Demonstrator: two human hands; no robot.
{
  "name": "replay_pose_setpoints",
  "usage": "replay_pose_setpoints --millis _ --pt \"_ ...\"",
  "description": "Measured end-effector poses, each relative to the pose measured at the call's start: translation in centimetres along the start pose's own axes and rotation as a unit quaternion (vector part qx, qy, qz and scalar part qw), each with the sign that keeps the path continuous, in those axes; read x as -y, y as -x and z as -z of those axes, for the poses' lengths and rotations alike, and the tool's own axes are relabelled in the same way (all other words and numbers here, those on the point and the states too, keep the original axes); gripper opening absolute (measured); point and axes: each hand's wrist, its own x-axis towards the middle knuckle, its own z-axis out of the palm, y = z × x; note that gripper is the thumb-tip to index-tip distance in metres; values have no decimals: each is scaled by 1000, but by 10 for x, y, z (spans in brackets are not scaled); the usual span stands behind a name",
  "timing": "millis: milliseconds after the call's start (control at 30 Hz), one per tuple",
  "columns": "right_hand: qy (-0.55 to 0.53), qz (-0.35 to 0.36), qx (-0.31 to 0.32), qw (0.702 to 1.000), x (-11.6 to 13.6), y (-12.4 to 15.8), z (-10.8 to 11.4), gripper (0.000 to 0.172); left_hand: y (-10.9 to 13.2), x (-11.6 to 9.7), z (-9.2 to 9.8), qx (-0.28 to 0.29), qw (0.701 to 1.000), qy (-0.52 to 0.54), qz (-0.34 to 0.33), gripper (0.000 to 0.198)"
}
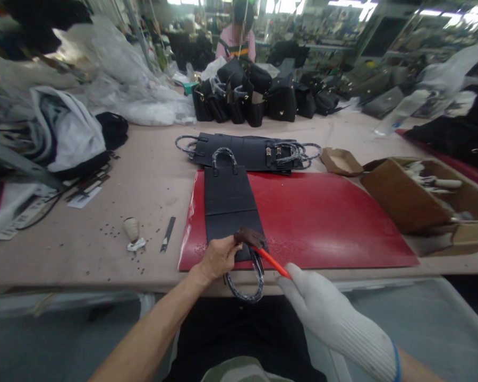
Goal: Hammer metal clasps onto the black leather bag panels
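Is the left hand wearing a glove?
No, the left hand is bare, while the right hand, gripping the orange-handled hammer, wears a white glove.

The worktop [151, 143] is pinkish beige. Towards its front edge, a plain black bag piece [231, 199] with handles [247, 298] mottled black and grey lies on a red mat [322, 223]. The hammer [263, 251] has a dark brown head [247, 236] and orange-red shaft [274, 262]; the right hand [310, 294] wears a white, blue-trimmed glove [342, 318].
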Motion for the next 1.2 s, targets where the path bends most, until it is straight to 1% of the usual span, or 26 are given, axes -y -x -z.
replay_pose_setpoints --millis 33,100,167,233,300,333,367,400,467,533,567,600,633,667,733,800,867,900,933,1000,1033,1067,1100,1133,1167,1200 --pt "24 -3 27 999 -11 0 -6 43 1 1 0 3 1000 -2 3 20" --pt "54 -8 63 997 -31 -3 -12 39 1 2 -1 5 1000 -7 11 20" --pt "85 -22 76 993 -52 -9 -10 37 2 3 -3 4 1000 -8 15 17" --pt "146 -66 64 985 -74 -17 -7 35 2 3 -3 3 1000 -2 13 15" --pt "229 -126 42 964 -97 -29 -7 32 1 2 -3 -1 1000 4 7 15" --pt "270 -143 23 952 -106 -35 -8 31 0 1 -3 -3 1000 5 6 15" --pt "305 -140 -1 942 -114 -41 -11 30 0 1 -3 -5 1000 5 5 15" --pt "328 -119 -32 937 -118 -46 -15 31 0 0 -2 -4 1000 4 3 15" --pt "330 -39 -106 937 -117 -54 -30 37 0 -2 -1 2 1000 -1 1 16" --pt "273 45 -156 948 -103 -58 -52 43 1 -4 0 6 1000 -9 3 16" --pt "233 76 -159 956 -93 -59 -65 45 1 -5 1 5 1000 -13 5 16" --pt "195 103 -148 964 -82 -60 -77 46 1 -6 2 3 1000 -14 9 16" --pt "168 121 -119 971 -72 -60 -90 48 1 -7 3 3 1000 -12 13 16" --pt "152 131 -99 975 -64 -61 -101 52 0 -8 4 3 1000 -5 20 15" --pt "133 123 -77 980 -54 -62 -118 58 -2 -9 5 0 999 15 49 15" --pt "122 107 -73 984 -52 -63 -127 60 -3 -10 4 -21 994 42 100 15" --pt "115 101 -67 986 -55 -62 -129 58 -4 -15 3 -55 986 68 142 17" --pt "113 101 -66 986 -57 -62 -129 58 -3 -18 3 -63 985 75 145 18" --pt "113 102 -66 986 -58 -62 -128 58 -3 -22 4 -61 987 78 128 17" --pt "115 104 -66 986 -60 -61 -127 58 -6 -31 11 -53 994 68 72 15" --pt "117 104 -66 985 -60 -61 -127 58 -10 -33 18 -73 994 57 59 15" --pt "118 105 -67 985 -60 -61 -128 58 -15 -32 28 -115 990 44 65 16" --pt "120 106 -68 985 -60 -61 -128 58 -22 -27 40 -174 980 27 95 18" --pt "120 107 -69 985 -60 -61 -129 58 -29 -19 55 -243 960 2 140 21" --pt "120 107 -70 985 -60 -62 -129 58 -35 -8 71 -287 939 -29 185 23" --pt "119 107 -70 985 -61 -62 -129 58 -41 7 87 -296 925 -74 227 22"
